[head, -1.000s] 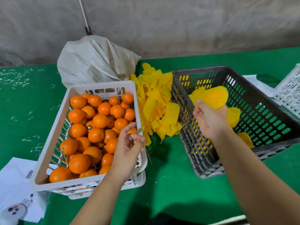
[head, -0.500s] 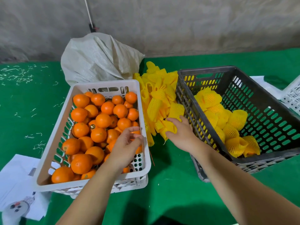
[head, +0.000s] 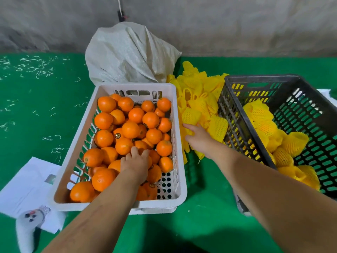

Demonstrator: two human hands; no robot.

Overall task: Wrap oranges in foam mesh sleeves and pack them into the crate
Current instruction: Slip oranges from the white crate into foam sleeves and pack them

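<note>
Several bare oranges [head: 130, 129] fill the white crate [head: 136, 86] at centre left. My left hand [head: 135, 163] reaches down into it, and its fingers curl over one orange near the crate's middle. Between the two crates lies a heap of yellow foam mesh sleeves [head: 200, 88]. My right hand [head: 198, 137] rests on the near end of that heap, with its fingers stretched out and touching a sleeve. At the right stands the black crate [head: 255, 77], which holds several wrapped oranges [head: 260, 112] along its left and near side.
A grey woven sack [head: 127, 55] sits behind the white crate against the wall. White papers [head: 27, 183] and a white handheld device [head: 27, 225] lie at the lower left. The table has a green covering [head: 36, 125] strewn with white scraps.
My right hand left a wrapped orange in the black crate and moved left to the sleeve heap. My left hand went down from the white crate's rim onto the oranges.
</note>
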